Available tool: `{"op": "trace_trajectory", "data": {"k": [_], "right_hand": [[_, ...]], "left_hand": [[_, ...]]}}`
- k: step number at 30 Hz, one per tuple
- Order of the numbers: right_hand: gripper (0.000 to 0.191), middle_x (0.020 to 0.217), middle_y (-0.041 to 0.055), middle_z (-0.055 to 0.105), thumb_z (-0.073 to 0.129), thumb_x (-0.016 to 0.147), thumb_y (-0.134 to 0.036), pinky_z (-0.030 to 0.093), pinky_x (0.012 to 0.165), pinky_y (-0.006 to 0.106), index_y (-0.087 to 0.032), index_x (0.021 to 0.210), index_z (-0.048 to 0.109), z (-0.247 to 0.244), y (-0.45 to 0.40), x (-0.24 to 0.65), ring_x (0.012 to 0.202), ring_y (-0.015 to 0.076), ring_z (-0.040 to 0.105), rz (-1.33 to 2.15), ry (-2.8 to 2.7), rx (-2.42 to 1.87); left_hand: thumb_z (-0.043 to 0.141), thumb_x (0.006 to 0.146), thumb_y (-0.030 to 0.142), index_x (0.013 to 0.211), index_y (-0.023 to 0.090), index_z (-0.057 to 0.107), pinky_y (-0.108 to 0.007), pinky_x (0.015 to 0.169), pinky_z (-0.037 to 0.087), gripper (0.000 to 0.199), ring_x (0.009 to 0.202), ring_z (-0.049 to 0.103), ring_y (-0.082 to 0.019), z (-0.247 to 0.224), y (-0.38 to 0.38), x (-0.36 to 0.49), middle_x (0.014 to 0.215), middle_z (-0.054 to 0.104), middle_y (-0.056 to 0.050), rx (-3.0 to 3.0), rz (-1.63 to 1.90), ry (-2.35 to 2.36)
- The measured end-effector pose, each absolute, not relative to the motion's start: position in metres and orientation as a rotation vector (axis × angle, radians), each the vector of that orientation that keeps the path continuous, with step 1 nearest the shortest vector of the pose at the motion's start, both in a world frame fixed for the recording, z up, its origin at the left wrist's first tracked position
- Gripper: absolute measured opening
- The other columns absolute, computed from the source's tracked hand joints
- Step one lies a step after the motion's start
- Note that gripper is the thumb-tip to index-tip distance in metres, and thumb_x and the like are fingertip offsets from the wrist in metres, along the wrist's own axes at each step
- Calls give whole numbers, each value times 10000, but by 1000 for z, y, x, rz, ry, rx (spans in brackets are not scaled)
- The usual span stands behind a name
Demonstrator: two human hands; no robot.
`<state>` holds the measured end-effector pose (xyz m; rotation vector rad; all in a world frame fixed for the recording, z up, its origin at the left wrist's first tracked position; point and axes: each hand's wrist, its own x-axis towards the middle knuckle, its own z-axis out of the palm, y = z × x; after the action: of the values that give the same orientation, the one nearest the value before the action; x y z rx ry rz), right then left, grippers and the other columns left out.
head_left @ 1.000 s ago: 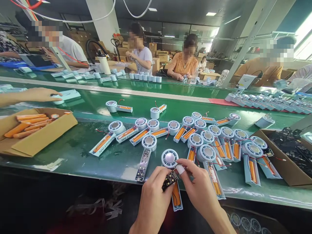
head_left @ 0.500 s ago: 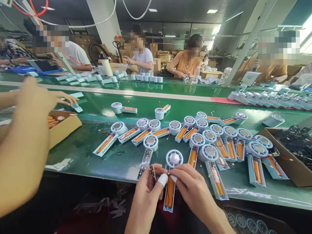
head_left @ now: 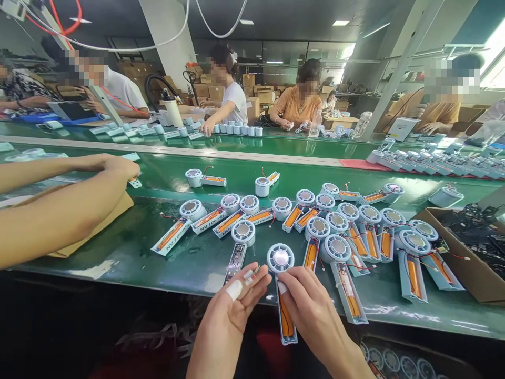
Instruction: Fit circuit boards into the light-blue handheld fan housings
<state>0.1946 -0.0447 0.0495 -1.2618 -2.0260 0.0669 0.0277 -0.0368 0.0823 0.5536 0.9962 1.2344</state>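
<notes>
My right hand (head_left: pixel 317 308) is closed round the neck of a light blue handheld fan (head_left: pixel 281 257), just below its round head. The fan's open handle hangs past the bench edge and shows an orange battery and a dark wire. To the left, my left hand (head_left: pixel 226 318) is turned partly palm up. Between its thumb, which wears a white cover, and its fingers is a small circuit board (head_left: pixel 251 276) with a whitish connector. Beyond that hand lies another fan (head_left: pixel 243 231) with a long circuit board (head_left: pixel 236 259) in its handle.
Several fans with orange batteries (head_left: pixel 370 237) lie across the green bench (head_left: pixel 158 281). A carton of black parts (head_left: pixel 442 237) stands at right. At left a co-worker's arms (head_left: pixel 79 210) reach over another carton (head_left: pixel 106 221). More people sit across the line.
My left hand has drawn back left from the fan and turned its palm up. The fan's handle has swung rightward in my right hand. The co-worker's arms have lowered over the left carton.
</notes>
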Motion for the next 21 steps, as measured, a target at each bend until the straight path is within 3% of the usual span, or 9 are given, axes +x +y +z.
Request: {"op": "trace_trajectory", "data": {"k": [3,5,9,11,16,21], "right_hand": [[250,982,101,649,444,969,-31,572,752,374,-155,1117,603,50,-43,196,853,231,615,18,-2090,-1255],[247,946,95,643,449,959,-21,565,744,374,-151,1095,609,50,-41,195,819,222,600,-23,-2073,-1231],[253,921,81,637,473,948,-24,547,720,345,-161,1100,622,49,-38,194,798,201,587,-15,-2000,-1180],[253,923,78,626,489,944,-28,535,711,336,-168,1101,629,50,-37,195,803,197,581,24,-1969,-1183],[243,942,86,590,506,932,-33,522,723,358,-177,1083,631,54,-38,198,820,209,558,132,-1984,-1207],[261,950,84,582,515,903,-15,520,732,373,-184,1069,624,56,-38,201,833,217,546,231,-2014,-1216]], "left_hand": [[782,714,425,1076,148,732,-473,971,542,458,1013,741,-336,83,-40,32,1061,785,-169,700,1222,1028],[822,673,412,1030,161,732,-413,881,574,446,883,755,-297,81,-44,35,902,796,-118,816,1215,1171],[730,764,522,720,201,666,-258,576,501,330,551,610,-174,77,-51,41,534,616,18,1064,1100,1438],[616,845,564,675,216,611,-249,545,457,387,540,562,-164,74,-53,43,548,590,20,1180,1058,1481],[468,940,471,853,237,634,-312,727,504,300,766,650,-244,67,-50,39,828,696,-60,1508,992,1582],[485,946,412,754,244,556,-273,671,481,264,683,586,-198,57,-46,29,742,616,-21,1712,967,1565]]}}
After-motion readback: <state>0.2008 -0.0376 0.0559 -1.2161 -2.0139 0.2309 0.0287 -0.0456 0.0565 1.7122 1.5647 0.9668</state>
